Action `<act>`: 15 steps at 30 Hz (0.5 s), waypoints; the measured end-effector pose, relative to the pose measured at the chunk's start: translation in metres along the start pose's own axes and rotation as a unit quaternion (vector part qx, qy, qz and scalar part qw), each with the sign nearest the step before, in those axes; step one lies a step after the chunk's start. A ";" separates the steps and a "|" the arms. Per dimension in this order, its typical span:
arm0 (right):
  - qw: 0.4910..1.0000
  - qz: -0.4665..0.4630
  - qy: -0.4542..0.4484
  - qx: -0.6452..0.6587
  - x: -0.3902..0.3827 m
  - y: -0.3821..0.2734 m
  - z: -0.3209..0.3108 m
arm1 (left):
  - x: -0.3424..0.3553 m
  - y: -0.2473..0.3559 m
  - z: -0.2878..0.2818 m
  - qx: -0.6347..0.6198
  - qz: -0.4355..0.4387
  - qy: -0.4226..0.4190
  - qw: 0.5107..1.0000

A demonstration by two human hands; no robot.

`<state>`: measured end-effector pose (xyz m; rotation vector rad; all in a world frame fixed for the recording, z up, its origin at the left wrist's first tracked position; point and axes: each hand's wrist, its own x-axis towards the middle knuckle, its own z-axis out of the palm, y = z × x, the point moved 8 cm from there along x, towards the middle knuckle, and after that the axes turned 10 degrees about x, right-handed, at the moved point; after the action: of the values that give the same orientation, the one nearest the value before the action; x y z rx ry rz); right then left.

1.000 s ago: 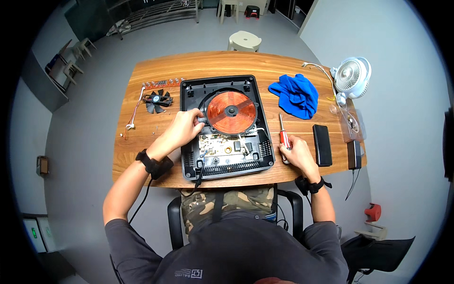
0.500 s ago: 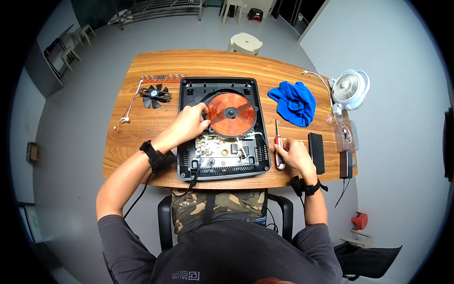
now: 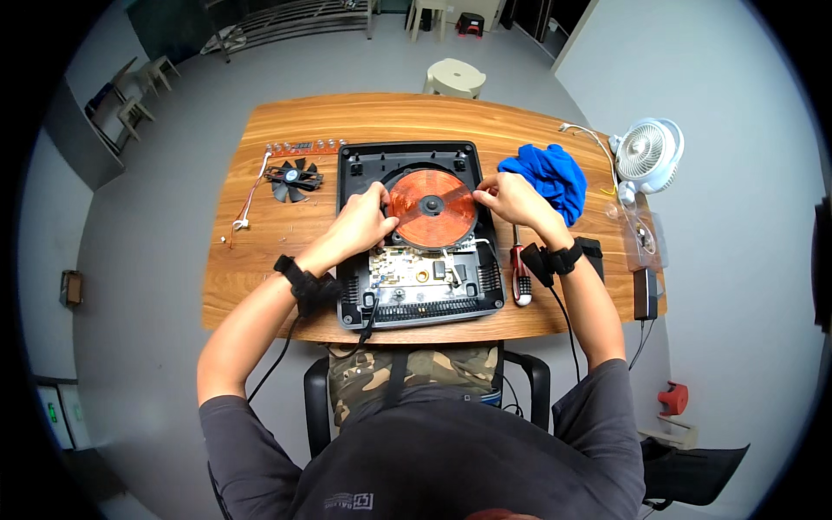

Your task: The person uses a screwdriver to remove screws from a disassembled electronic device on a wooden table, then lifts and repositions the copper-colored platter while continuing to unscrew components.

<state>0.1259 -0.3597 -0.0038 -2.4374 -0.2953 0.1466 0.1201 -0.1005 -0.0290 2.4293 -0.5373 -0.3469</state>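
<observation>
The round copper induction coil [image 3: 422, 227] lies in the black open housing [image 3: 420, 326] of an induction cooker. At the coil's left rim, my left hand [image 3: 362, 218] has its fingers bent and pressed against the edge. Opposite it, my right hand [image 3: 517, 199] pinches the right rim between thumb and fingers. The fingertips are partly hidden. Below the coil sits a pale circuit board [image 3: 404, 269] with a power cord leading out. A red-handled screwdriver [image 3: 522, 279] rests on the table just right of the housing, near my right wrist.
Left of the housing lie a black cooling fan [image 3: 295, 180] and a narrow button board [image 3: 303, 147] with wires. A blue cloth [image 3: 553, 182] is at the right, beyond it a white desk fan [image 3: 646, 156]. A black case [image 3: 590, 256] and adapter [image 3: 645, 295] lie nearer.
My right hand has let go of the screwdriver and moved up to the coil's right rim. My left hand stays at the left rim. The whole view has shifted slightly.
</observation>
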 end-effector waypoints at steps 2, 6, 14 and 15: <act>1.000 0.009 -0.012 -0.010 0.005 0.014 0.009 | 0.002 -0.001 0.001 -0.007 -0.003 -0.001 1.000; 0.999 0.024 -0.020 0.019 0.009 0.009 0.015 | -0.001 -0.010 0.000 -0.026 -0.010 0.006 1.000; 0.996 0.002 -0.023 0.081 0.002 0.013 0.014 | -0.017 -0.018 -0.002 -0.126 -0.066 -0.012 0.990; 0.995 0.002 -0.028 0.093 -0.002 0.005 0.013 | -0.022 -0.018 0.000 -0.124 -0.072 -0.037 0.989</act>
<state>0.1222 -0.3560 -0.0175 -2.2531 -0.2885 0.2336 0.1056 -0.0778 -0.0376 2.2243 -0.3279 -0.5350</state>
